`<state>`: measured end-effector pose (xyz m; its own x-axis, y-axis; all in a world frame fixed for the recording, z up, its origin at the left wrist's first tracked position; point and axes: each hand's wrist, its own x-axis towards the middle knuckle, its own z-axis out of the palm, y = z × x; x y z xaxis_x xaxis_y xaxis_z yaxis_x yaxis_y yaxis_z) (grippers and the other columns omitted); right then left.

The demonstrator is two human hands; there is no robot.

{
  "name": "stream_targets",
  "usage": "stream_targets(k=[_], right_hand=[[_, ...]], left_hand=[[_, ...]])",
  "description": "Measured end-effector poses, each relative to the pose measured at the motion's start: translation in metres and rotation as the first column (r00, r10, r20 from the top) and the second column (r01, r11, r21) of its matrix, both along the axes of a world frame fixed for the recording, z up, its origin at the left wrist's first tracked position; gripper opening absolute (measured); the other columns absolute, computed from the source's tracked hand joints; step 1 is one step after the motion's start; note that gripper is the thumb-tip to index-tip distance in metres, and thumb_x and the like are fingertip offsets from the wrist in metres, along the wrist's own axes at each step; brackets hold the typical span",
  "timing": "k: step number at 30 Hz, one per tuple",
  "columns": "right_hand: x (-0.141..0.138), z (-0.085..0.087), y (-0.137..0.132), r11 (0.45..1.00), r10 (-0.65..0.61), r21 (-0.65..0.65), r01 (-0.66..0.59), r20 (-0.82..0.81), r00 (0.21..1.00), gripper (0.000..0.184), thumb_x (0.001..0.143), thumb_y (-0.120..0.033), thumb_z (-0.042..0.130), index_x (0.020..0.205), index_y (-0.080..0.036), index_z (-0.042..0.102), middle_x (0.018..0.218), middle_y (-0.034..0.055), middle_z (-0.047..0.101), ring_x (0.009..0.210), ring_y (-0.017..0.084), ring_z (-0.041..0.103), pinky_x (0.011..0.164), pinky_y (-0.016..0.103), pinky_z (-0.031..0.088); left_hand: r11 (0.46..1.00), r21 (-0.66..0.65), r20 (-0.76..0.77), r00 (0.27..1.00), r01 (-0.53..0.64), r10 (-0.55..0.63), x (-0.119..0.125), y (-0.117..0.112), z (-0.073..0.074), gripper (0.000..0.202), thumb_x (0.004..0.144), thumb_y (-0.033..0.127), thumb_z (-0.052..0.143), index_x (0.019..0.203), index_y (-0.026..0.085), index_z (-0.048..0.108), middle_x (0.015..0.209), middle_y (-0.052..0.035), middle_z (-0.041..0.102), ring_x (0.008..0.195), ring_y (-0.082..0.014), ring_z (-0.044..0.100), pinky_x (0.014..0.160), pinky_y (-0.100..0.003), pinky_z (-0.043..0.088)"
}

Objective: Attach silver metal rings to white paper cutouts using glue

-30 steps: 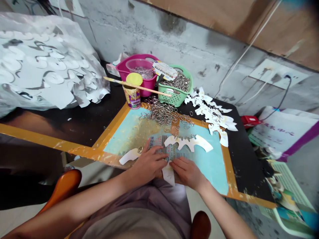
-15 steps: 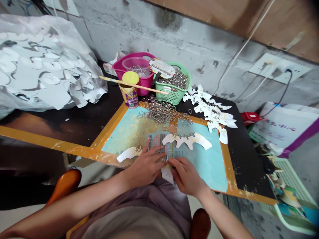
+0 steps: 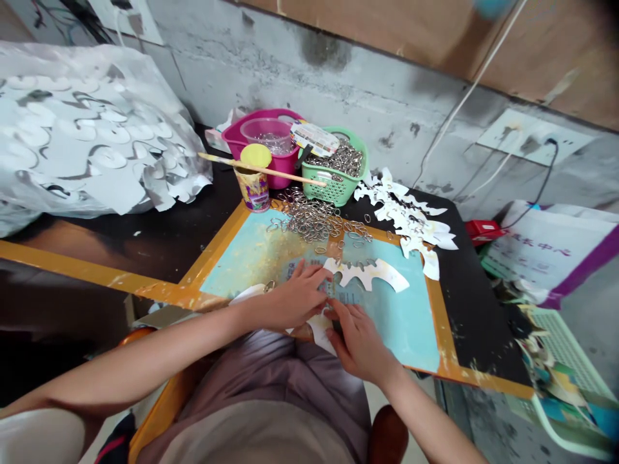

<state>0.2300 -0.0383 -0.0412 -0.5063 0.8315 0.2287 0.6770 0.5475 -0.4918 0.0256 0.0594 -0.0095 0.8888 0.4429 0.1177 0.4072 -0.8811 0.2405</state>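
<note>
The left hand [image 3: 293,298] and right hand [image 3: 356,340] are held curved, fingertips close together above a printed sheet [image 3: 350,298] on a teal board [image 3: 391,335]; whether anything is gripped cannot be told, the fingers hiding it. Two white cutouts are partly covered: one [image 3: 246,294] by the left wrist, one [image 3: 316,331] by the right hand. A third cutout [image 3: 372,274] is seen uncovered beyond them. The rings [image 3: 309,220] are heaped too densely to be counted.
</note>
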Motion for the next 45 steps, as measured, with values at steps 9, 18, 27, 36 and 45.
stream_targets(k=[9,18,27,36,45], right_hand=[[-0.001,0.005,-0.001,0.998,0.051,0.027,-0.054,0.106,0.993,0.031,0.099,-0.019,0.052,0.130,-0.020,0.058,0.115,0.0099,0.070,0.095,0.027,0.054,0.084,0.044,0.040],[-0.001,0.003,-0.002,0.997,0.055,0.050,-0.062,0.138,0.989,0.033,0.099,-0.020,0.052,0.131,-0.020,0.060,0.115,0.0101,0.069,0.096,0.027,0.054,0.082,0.046,0.039],[-0.001,0.002,-0.002,0.997,0.059,0.045,-0.064,0.123,0.991,0.036,0.098,-0.019,0.053,0.134,-0.022,0.057,0.117,0.0098,0.069,0.098,0.028,0.055,0.084,0.045,0.038],[-0.002,0.002,-0.002,0.999,0.035,0.036,-0.039,0.118,0.992,0.035,0.101,-0.023,0.050,0.135,-0.020,0.056,0.105,0.0103,0.068,0.093,0.027,0.054,0.082,0.044,0.040],[-0.002,0.003,-0.001,0.999,0.040,0.013,-0.041,0.113,0.993,0.037,0.101,-0.023,0.051,0.137,-0.020,0.055,0.109,0.0097,0.068,0.095,0.027,0.054,0.083,0.045,0.039]], left_hand=[[0.972,0.218,0.148,0.987,-0.091,0.059,-0.024,-0.043,-0.018,0.020,0.094,0.009,0.049,0.105,0.016,0.065,0.131,-0.0147,0.058,0.137,-0.0318,0.041,0.121,-0.070,0.000],[0.990,0.031,0.129,0.981,0.139,-0.142,-0.022,-0.006,-0.010,0.040,0.095,0.016,0.052,0.135,0.017,0.048,0.128,-0.0160,0.067,0.139,-0.0269,0.047,0.123,-0.063,0.002],[0.950,0.078,0.159,0.937,0.302,-0.311,-0.018,0.004,-0.009,0.029,0.098,0.021,0.051,0.126,0.012,0.052,0.110,-0.0166,0.072,0.120,-0.0254,0.062,0.125,-0.058,0.010],[0.949,0.246,0.144,0.961,0.197,-0.237,-0.025,-0.009,-0.024,0.023,0.098,0.005,0.042,0.113,0.013,0.057,0.101,-0.0127,0.070,0.115,-0.0224,0.062,0.122,-0.052,0.030],[0.953,0.029,0.172,0.937,0.302,-0.303,-0.023,0.009,-0.009,0.039,0.097,0.025,0.053,0.134,0.013,0.048,0.128,-0.0200,0.066,0.138,-0.0253,0.049,0.126,-0.055,0.010]])
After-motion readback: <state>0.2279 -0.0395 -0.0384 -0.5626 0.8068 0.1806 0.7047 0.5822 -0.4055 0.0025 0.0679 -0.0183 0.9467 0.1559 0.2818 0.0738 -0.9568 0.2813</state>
